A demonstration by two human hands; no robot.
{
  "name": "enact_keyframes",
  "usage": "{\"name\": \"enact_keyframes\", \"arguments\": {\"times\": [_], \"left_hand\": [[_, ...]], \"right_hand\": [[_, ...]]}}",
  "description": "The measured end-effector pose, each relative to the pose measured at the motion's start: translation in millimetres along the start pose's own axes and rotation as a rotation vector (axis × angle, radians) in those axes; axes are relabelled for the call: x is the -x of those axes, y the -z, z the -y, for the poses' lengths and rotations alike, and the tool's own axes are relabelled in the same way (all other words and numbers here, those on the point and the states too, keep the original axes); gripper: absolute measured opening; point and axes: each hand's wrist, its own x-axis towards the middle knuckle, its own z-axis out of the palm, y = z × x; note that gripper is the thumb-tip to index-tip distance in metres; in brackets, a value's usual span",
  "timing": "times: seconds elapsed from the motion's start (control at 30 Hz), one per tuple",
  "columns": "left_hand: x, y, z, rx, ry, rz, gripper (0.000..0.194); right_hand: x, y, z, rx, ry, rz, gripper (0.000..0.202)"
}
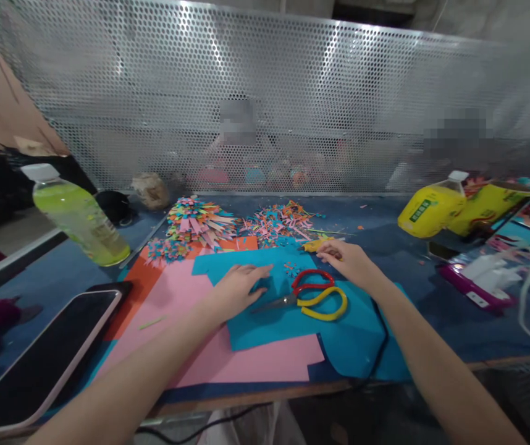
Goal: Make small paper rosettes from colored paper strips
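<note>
My left hand (241,287) rests over a sheet of blue paper (265,330), its fingers stretched out and holding nothing. My right hand (351,262) is closed round the rear of a small yellow glue gun (315,245), partly hidden by my fingers. A black cord (382,346) runs down past my right wrist. Between the hands lie scissors (323,303) with one red and one yellow handle, blades pointing left. A small cluster of cut paper bits (293,269) sits just above them. Pink paper (172,296) and orange paper (128,296) lie under and beside the blue sheet.
Behind the sheets stand a cone of curled paper strips (197,222) and a loose scrap pile (281,219). A green drink bottle (79,216) and a phone (47,358) are left; a yellow bottle (427,210) and tissue pack (478,287) are right. A perforated metal screen (154,80) rises behind.
</note>
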Motion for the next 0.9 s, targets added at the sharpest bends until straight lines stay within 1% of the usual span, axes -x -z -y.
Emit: {"name": "enact_keyframes", "arguments": {"times": [0.1, 0.23, 0.33, 0.43, 0.53, 0.6, 0.67, 0.73, 0.8, 0.9], "left_hand": [[-3, -3.5, -1, -0.061, -0.031, 0.017, 0.046], [-6, -5.0, -3, -0.148, -0.086, 0.010, 0.039], [-5, -6.0, -3, -0.171, -0.120, -0.014, 0.036], [-5, -8.3, -1, -0.185, -0.142, -0.015, 0.035], [-6, -9.2, -1, -0.151, -0.116, 0.001, 0.035], [-6, -7.2, -3, -0.114, -0.070, 0.002, 0.037], [-5, -3.4, -5, -0.090, -0.060, -0.013, 0.044], [-3, 0.7, -7, -0.087, -0.102, -0.020, 0.056], [-1, 3.7, -8, -0.104, -0.144, -0.003, 0.064], [1, 6.0, -7, -0.141, -0.174, 0.025, 0.062]], "right_hand": [[1, -3, 2, 0.014, 0.036, 0.047, 0.014], [4, -6, 8, 0.012, 0.073, 0.078, 0.014], [5, -7, 12, 0.013, 0.089, 0.099, 0.013], [5, -9, 13, 0.028, 0.110, 0.116, 0.012], [5, -11, 13, 0.044, 0.128, 0.132, 0.012], [5, -11, 12, 0.048, 0.135, 0.135, 0.012], [6, -11, 12, 0.046, 0.132, 0.135, 0.013], [6, -10, 12, 0.046, 0.129, 0.136, 0.013], [6, -10, 13, 0.053, 0.133, 0.135, 0.013], [6, -10, 14, 0.059, 0.144, 0.135, 0.013]]}}
